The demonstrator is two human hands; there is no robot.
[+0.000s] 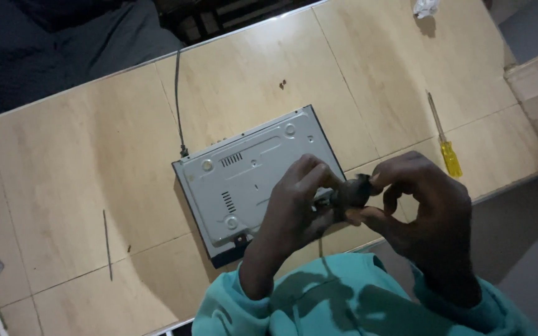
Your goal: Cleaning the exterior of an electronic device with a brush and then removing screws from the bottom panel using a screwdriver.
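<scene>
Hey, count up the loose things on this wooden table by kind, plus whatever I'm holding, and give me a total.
Electronics box, metal underside up: 1
Yellow-handled screwdriver: 1
Thin metal rod: 1
Crumpled white scrap: 1
Small dark part, pinched between left hand and right hand: 1
Total: 5

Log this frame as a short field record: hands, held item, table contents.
left hand: fingers pinch the small dark part from its left side
right hand: fingers pinch the same part from its right side
small dark part: held between both hands above the table edge; kind unclear
grey metal box: flat on the wooden table, underside up, black cable at its rear
yellow-handled screwdriver: lies to the right, untouched
white crumpled scrap: far edge
</scene>
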